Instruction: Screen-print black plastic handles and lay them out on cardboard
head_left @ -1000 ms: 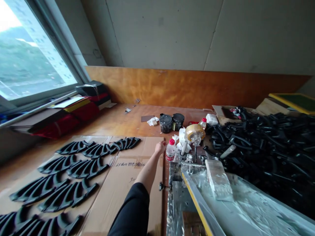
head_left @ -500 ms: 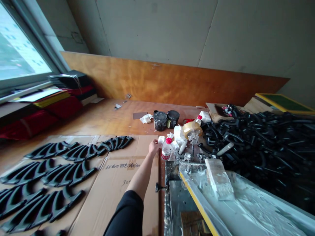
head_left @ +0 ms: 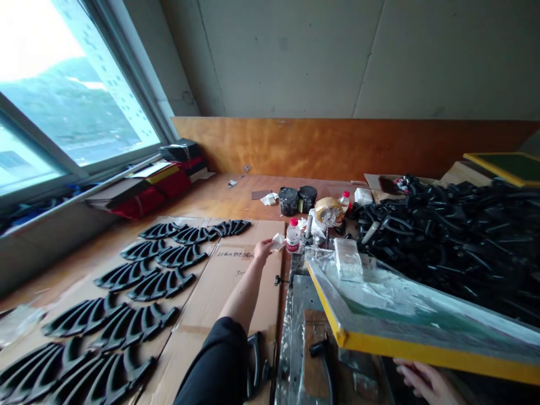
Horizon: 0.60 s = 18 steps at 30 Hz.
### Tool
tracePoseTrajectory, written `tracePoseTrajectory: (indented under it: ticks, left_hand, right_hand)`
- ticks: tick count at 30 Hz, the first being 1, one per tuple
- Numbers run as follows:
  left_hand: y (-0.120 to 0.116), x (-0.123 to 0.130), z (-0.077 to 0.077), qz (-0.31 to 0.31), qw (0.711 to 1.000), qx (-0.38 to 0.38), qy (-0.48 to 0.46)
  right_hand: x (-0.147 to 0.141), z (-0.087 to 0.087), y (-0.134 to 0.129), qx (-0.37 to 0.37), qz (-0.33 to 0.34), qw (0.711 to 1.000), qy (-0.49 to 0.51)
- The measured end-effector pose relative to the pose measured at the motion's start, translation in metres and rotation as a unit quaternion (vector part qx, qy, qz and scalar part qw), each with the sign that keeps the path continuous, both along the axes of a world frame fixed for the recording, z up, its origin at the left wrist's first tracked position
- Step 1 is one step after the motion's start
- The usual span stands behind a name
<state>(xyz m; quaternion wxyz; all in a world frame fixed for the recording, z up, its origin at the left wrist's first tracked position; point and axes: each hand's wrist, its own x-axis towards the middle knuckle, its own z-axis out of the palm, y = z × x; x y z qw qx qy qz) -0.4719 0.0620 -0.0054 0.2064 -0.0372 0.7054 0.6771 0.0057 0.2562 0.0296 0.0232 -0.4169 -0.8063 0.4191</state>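
My left hand point(head_left: 263, 249) reaches over the cardboard, its fingers closed on a crumpled white tissue point(head_left: 278, 242). Just right of the tissue stands a clear bottle point(head_left: 293, 239) with a red cap and red label. At the bottom right, my right hand point(head_left: 424, 382) is partly in view beneath the front edge of a yellow-edged screen frame point(head_left: 405, 347). Its fingers look loosely apart; whether they touch the frame is unclear. A curved black handle-like part point(head_left: 325, 368) lies on a wooden block point(head_left: 312, 343) left of that hand.
Rows of curved black parts point(head_left: 147, 281) lie on the cardboard sheet point(head_left: 223, 281). A large heap of black parts point(head_left: 447, 242) fills the right. Two dark tubs point(head_left: 288, 201), a tape roll point(head_left: 329, 211) and a wrapped white block point(head_left: 348, 259) stand farther back. Bundles point(head_left: 143, 191) lie by the window.
The view has shifted, showing more window and more black parts at left. My right hand has come into view below the screen frame. The tissue has come away from the bottle's surroundings with my left hand.
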Motion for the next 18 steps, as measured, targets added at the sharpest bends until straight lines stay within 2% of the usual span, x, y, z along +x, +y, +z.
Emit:
tracePoseTrajectory:
  ticks: [3,6,10,13,16,18]
  left_hand:
    - [-0.014,0.029,0.012,0.045,0.997,0.054,-0.008]
    - [-0.036,0.082,0.017,0.060,0.990,0.125,-0.033]
    - [-0.061,0.194,0.018,0.037,0.978,0.189,-0.085]
    - [-0.066,0.281,0.022,0.003,0.964,0.221,-0.150]
    - [-0.065,0.341,0.025,-0.049,0.960,0.214,-0.177]
    - [-0.064,0.362,0.023,-0.093,0.980,0.129,-0.117]
  right_hand:
    - [0.003,-0.006,-0.002,-0.091,0.038,0.994,0.042]
    - [-0.007,-0.002,-0.023,-0.157,0.056,0.982,0.092]
    - [-0.045,0.013,-0.074,-0.262,0.045,0.949,0.170]
    - [-0.073,0.020,-0.111,-0.333,0.038,0.914,0.228]
    - [-0.083,0.019,-0.125,-0.378,0.032,0.889,0.256]
    - [-0.081,0.015,-0.120,-0.354,0.014,0.897,0.263]
